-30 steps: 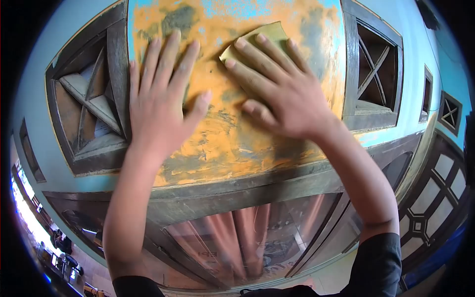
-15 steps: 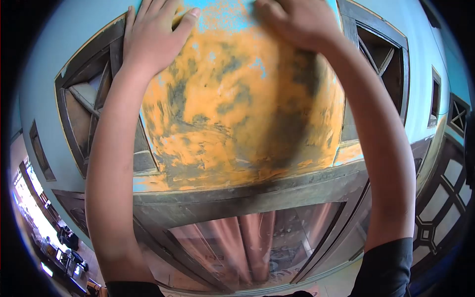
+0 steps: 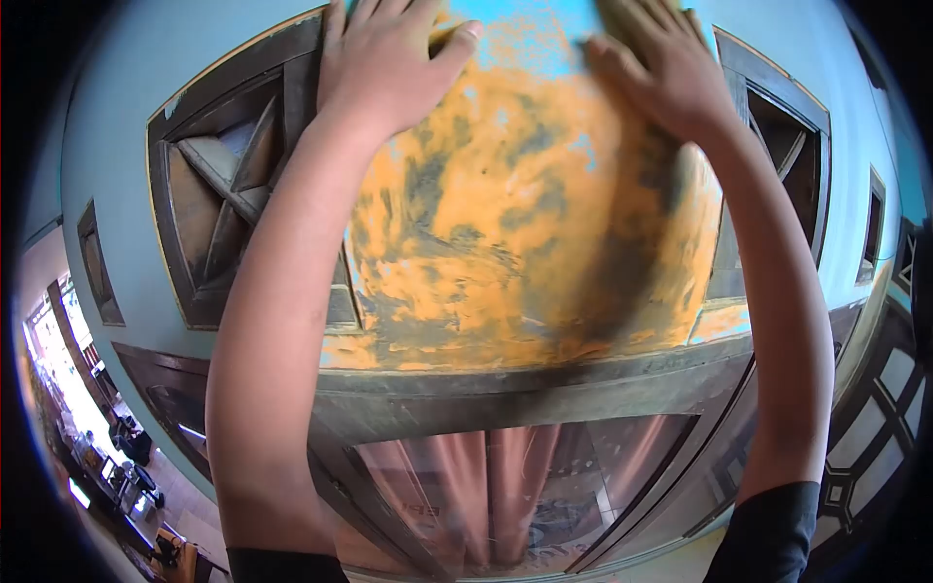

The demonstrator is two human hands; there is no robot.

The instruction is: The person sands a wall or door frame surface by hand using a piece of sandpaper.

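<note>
Hands press an orange-scraped wall panel [image 3: 525, 243] at frame top: left hand [image 3: 387, 66] spread wide and flat, right hand [image 3: 666, 76] flat, its hold impossible to tell.

Scuffed orange wall panel [image 3: 525, 253], blue paint [image 3: 530, 34] above
</note>
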